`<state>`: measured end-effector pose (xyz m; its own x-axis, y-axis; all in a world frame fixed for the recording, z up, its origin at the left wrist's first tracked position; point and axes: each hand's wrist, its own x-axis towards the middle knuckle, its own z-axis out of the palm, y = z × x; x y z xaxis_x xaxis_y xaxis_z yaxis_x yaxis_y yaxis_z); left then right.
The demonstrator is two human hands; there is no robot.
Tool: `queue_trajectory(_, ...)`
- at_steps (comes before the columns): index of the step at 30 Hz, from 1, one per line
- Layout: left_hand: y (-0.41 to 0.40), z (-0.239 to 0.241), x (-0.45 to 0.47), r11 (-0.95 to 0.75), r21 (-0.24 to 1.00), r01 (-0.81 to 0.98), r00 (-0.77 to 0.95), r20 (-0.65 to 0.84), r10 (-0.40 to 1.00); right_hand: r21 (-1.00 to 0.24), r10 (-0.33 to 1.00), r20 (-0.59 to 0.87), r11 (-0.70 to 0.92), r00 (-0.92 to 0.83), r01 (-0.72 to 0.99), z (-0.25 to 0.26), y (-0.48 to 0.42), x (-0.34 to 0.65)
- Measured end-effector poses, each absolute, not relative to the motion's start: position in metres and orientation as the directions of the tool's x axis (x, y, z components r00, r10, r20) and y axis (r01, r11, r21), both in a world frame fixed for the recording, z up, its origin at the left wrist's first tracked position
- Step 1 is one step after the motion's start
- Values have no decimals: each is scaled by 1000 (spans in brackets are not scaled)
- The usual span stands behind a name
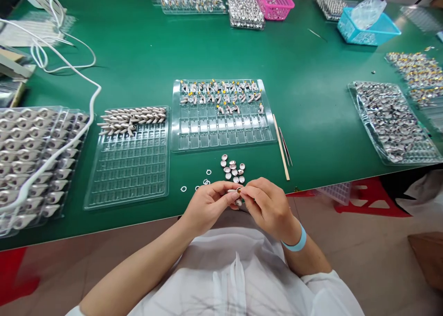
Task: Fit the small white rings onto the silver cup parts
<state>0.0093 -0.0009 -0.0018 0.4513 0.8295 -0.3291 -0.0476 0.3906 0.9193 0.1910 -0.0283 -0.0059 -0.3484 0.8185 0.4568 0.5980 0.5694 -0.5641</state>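
My left hand (211,203) pinches a small beige earbud housing (238,203) with its thumb and fingers at the table's front edge. My right hand (268,207), with a light blue wristband (297,240), closes its fingertips on the same piece, where a bit of yellow shows. The fingers cover much of it. Just beyond the hands lie several round silver caps (232,168) and several thin white rings (183,188). A clear tray (221,140) behind them carries rows of similar housings with yellow tips.
Left stands a clear tray (128,177) with beige housings at its back, beside stacked trays (27,163) crossed by a white cable (97,92). A wooden stick (281,147) and tweezers (285,146) lie right. Farther off are a tray of metal parts (391,122), a blue basket (363,32) and a pink basket (275,2).
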Motion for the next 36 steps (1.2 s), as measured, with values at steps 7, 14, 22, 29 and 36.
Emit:
queue_trajectory(7,2,0,6,439,899,-15,520,-368,771,-561,757,450,652,-473,510,-4,-21,200)
queue_trajectory(14,0,1,5,296,948,119,535,-312,785,-770,859,244,454,-450,449,4,-19,203)
queue_trajectory(22,-4,2,4,45,956,289,565,-208,799,-888,924,-127,56,-361,456,16,-14,203)
queue_trajectory(29,-1,8,8,324,930,171,449,-366,815,-889,955,78,196,-286,413,6,-18,193)
queue_trajectory(36,0,8,11,411,911,25,413,-384,826,-915,980,152,188,-126,357,-5,-29,188)
